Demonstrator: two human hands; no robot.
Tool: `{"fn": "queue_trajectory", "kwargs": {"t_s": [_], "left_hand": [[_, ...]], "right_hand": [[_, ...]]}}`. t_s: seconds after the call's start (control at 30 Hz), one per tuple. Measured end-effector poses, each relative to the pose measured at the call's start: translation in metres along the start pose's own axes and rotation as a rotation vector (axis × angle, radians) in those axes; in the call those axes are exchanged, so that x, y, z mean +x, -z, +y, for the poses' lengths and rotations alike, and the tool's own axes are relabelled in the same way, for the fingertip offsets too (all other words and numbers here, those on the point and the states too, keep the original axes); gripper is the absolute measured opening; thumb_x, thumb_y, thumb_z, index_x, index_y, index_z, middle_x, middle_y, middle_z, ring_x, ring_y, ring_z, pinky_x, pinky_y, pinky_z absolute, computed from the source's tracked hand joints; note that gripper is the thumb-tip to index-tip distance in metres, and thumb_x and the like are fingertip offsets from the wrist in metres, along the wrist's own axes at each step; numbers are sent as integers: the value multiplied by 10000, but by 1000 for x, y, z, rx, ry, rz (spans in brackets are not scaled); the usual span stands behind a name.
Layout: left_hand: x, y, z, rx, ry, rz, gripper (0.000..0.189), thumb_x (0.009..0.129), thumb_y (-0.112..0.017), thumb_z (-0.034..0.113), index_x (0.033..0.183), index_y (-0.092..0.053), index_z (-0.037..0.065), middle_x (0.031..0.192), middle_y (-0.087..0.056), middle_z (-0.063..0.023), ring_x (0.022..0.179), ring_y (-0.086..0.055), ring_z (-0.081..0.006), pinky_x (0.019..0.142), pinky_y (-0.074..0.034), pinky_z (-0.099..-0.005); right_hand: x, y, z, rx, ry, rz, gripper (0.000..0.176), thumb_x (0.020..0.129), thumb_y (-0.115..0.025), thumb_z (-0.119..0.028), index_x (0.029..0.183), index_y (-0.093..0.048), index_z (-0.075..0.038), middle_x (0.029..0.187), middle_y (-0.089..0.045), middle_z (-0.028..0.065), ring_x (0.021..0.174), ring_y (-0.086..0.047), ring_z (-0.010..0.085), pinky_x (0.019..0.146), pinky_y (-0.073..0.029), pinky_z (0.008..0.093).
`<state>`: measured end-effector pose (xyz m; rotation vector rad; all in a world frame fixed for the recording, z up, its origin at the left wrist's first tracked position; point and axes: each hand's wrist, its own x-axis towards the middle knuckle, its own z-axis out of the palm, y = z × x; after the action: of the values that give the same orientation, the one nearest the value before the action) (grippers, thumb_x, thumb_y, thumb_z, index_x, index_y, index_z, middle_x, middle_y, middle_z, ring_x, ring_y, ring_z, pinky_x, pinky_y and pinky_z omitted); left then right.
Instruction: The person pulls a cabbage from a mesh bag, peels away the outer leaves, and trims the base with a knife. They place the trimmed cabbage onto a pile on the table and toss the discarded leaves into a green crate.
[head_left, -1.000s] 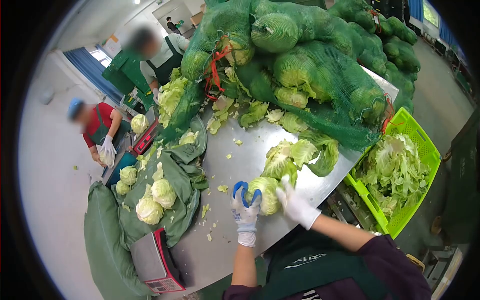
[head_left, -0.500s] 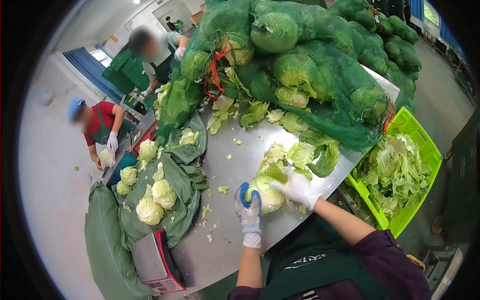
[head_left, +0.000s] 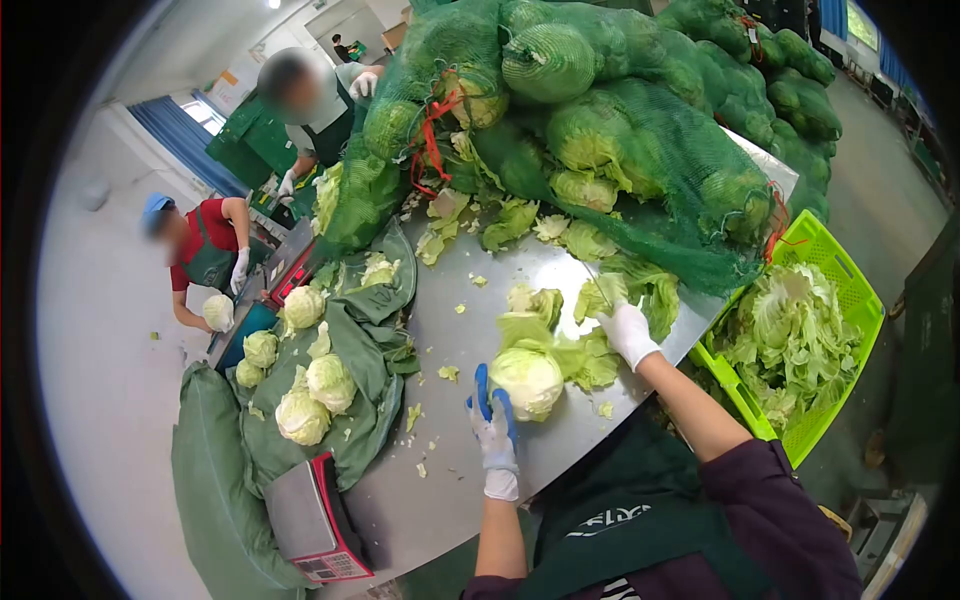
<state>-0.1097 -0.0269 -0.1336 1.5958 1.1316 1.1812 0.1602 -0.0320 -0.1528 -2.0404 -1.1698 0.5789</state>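
Observation:
A trimmed pale green cabbage [head_left: 528,384] sits on the metal table, with loosened outer leaves at its far side. My left hand [head_left: 494,432], in a white glove with blue fingers, is against the cabbage's left side; its fingers point up, stretched rather than wrapped round it. To the right, my right hand [head_left: 628,335], in a white glove, has its fingers closed on a cabbage leaf [head_left: 600,297]. Another torn leaf [head_left: 594,362] lies between the cabbage and that hand. Darker outer leaves [head_left: 657,300] are just beyond it.
Green mesh sacks of cabbages [head_left: 620,140] are piled along the far side. A lime-green crate [head_left: 845,330] of leaves stands right. At left are trimmed cabbages [head_left: 330,384] on green cloth and a scale [head_left: 318,525]. Two co-workers [head_left: 210,240] stand beyond; another person is farther back.
My right hand has moved right and away from the cabbage with a leaf. My left hand's fingers have straightened beside the cabbage, whose pale side now shows more.

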Motion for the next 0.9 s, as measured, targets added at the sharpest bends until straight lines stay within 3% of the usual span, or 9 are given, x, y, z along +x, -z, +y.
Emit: {"fn": "queue_trajectory", "kwargs": {"t_s": [0.03,0.1,0.17,0.23,0.3,0.4,0.53,0.7,0.9], "left_hand": [[-5,1,1,-106,52,5,549,926,-571,322,1382,-447,41,1286,-484,-124,1103,-509,-231,955,-414,-324],[-15,6,11,-211,115,9,558,931,-552,323,1398,-425,45,1307,-473,-138,1119,-509,-249,967,-408,-337],[-20,7,28,352,80,-141,554,946,-507,338,1416,-403,66,1377,-427,-163,1202,-469,-291,1004,-386,-388],[-12,1,28,469,-224,-93,532,923,-522,308,1403,-431,97,1406,-405,-192,1236,-432,-355,1035,-346,-455],[-1,-2,54,633,-480,-302,569,810,-597,206,1364,-487,130,1326,-461,-194,1211,-424,-410,1022,-352,-511],[11,-12,64,684,-454,-264,571,781,-667,306,1312,-542,138,1279,-501,-191,1163,-461,-385,1001,-352,-495],[22,-22,49,689,-407,-119,623,748,-710,387,1298,-557,136,1133,-553,-181,1084,-500,-338,960,-359,-468],[15,-41,40,836,-386,72,559,789,-672,423,1281,-579,175,1117,-543,-168,1054,-509,-328,900,-408,-463],[15,-55,54,822,-293,141,439,847,-635,320,1243,-600,134,1083,-543,-185,1052,-501,-329,929,-377,-463]], "right_hand": [[-1,0,-1,-133,41,188,481,857,-641,-308,1136,-542,70,720,-643,240,662,-649,381,602,-520,432],[-38,15,-42,-7,19,54,570,869,-626,-368,1181,-507,94,892,-646,276,797,-633,431,690,-512,458],[-72,-19,-33,154,423,104,566,925,-563,-317,1329,-422,53,1065,-622,285,638,-648,339,616,-523,397],[-109,3,-74,431,-25,-378,593,963,-511,-339,1400,-347,28,807,-650,134,512,-563,129,537,-498,299],[-102,-25,-44,397,87,-236,585,957,-492,-394,1339,-414,42,782,-662,203,708,-649,349,683,-511,396],[-94,8,-61,440,-129,-364,572,971,-451,-404,1342,-418,30,777,-650,236,730,-646,385,702,-507,429],[-104,-4,-60,227,39,-112,575,981,-401,-416,1358,-407,18,827,-645,272,774,-622,442,727,-481,504],[-107,-25,-72,29,108,-1,609,975,-438,-403,1411,-330,9,684,-625,213,625,-618,383,563,-475,457],[-80,-31,-74,-60,217,117,497,953,-473,-381,1208,-486,46,676,-619,210,594,-613,393,531,-479,468]]}}
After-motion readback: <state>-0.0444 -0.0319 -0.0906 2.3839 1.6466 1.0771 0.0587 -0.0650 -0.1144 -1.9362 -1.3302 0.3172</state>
